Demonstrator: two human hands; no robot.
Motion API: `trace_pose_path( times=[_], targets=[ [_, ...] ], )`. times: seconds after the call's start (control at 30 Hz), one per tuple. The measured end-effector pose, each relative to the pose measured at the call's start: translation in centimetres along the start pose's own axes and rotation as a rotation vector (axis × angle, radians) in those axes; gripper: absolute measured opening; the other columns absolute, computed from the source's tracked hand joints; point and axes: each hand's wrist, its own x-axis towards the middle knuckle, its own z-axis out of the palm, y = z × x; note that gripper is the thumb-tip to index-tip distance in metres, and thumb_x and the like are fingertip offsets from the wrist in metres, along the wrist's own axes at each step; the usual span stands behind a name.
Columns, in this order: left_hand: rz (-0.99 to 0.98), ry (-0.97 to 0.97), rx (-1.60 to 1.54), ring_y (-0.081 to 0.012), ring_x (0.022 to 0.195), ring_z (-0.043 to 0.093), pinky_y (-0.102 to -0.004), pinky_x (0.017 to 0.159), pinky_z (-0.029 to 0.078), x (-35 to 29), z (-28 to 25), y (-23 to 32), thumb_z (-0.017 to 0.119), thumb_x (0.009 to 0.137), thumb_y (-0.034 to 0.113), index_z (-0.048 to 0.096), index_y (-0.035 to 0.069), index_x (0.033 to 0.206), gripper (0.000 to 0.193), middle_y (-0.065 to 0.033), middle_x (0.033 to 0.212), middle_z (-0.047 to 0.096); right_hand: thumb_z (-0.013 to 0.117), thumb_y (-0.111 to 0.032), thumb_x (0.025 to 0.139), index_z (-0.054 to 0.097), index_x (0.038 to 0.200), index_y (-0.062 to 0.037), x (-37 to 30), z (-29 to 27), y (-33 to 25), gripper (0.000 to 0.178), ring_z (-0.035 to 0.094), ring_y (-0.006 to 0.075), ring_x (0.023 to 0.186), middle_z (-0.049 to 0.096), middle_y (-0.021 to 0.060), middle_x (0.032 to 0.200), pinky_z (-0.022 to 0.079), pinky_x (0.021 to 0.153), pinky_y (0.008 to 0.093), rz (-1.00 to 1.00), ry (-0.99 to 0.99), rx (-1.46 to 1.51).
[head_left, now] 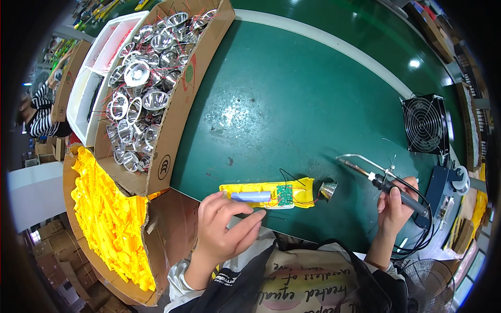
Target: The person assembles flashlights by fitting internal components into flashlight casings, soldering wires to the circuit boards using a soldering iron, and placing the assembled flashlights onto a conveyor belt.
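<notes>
A yellow plastic flashlight housing half [309,199] lies on the green table with its inside up. In it sit a blue cylindrical battery [250,196] and a small green circuit board [284,194]. Thin wires run from the board toward a silver reflector cup [328,190] at the housing's right end. My left hand [227,224] is by the housing's left end, fingers loosely bent and apart, with no held object visible. Gripped in my right hand [395,206] is a soldering iron [399,195] with a curved metal tube beside its tip, raised right of the reflector and pointing left.
A cardboard box [180,112] full of wired reflectors stands at the left, beside white trays [78,112]. Yellow plastic parts [112,224] fill another carton in front. At the right are a black fan [425,125], a dark bench device [436,188] and looped cable [425,237].
</notes>
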Motion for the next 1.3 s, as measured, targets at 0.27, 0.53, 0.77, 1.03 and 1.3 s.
trace_pose_path(
  times=[0.27, 0.53, 0.77, 1.03, 1.3],
  targets=[
    [0.063, 0.007, 0.063, -0.0168, 0.086, 0.047, -0.0455, 0.087, 0.033, -0.3, 1.6, -0.6, 0.069, 0.060, 0.018, 0.062, 0.020, 0.074, 0.016, 0.0062, 0.083, 0.055, 0.061, -0.006, 0.073, 0.040, 0.081, -0.0005, 0.1, 0.2, 0.2, 0.023, 0.043, 0.0088, 0.035, 0.051, 0.0101, 0.056, 0.035, 0.033, 0.0172, -0.036, -0.014, -0.054],
    [-0.029, 0.084, 0.029, -0.0160, 0.082, 0.049, -0.0480, 0.091, 0.030, -0.3, 2.2, -0.3, 0.068, 0.062, 0.018, 0.060, 0.017, 0.073, 0.014, 0.0052, 0.073, 0.054, 0.061, -0.008, 0.074, 0.039, 0.081, -0.0010, 0.2, 0.5, 0.2, 0.024, 0.042, 0.0083, 0.035, 0.051, 0.0098, 0.057, 0.034, 0.033, 0.0164, -0.055, 0.051, -0.005],
    [-0.065, 0.094, -0.029, -0.0166, 0.082, 0.049, -0.0479, 0.091, 0.030, -0.5, 2.9, -0.2, 0.069, 0.061, 0.016, 0.060, 0.016, 0.075, 0.017, 0.0042, 0.073, 0.053, 0.061, -0.010, 0.075, 0.039, 0.081, -0.0010, 0.0, 0.8, 0.0, 0.024, 0.042, 0.0084, 0.036, 0.051, 0.0103, 0.059, 0.034, 0.033, 0.0167, -0.028, 0.009, -0.010],
    [-0.100, 0.077, -0.071, -0.0187, 0.078, 0.052, -0.0492, 0.088, 0.035, 0.1, 2.6, -0.2, 0.070, 0.057, 0.012, 0.061, 0.015, 0.070, 0.016, 0.0030, 0.069, 0.053, 0.060, -0.010, 0.072, 0.041, 0.077, 0.0009, -1.5, 1.5, -2.5, 0.022, 0.041, 0.0074, 0.035, 0.048, 0.0074, 0.054, 0.035, 0.035, 0.0170, 0.114, -0.177, 0.021],
    [-0.114, 0.081, -0.093, -0.0186, 0.078, 0.052, -0.0496, 0.088, 0.035, 0.2, 2.7, -0.1, 0.071, 0.056, 0.012, 0.061, 0.014, 0.069, 0.017, 0.0033, 0.067, 0.053, 0.061, -0.004, 0.067, 0.042, 0.071, -0.0019, -2.9, 3.4, -2.4, 0.019, 0.043, 0.0065, 0.044, 0.050, 0.0058, 0.055, 0.032, 0.041, 0.0187, 0.199, -0.311, -0.102]
  ],
)
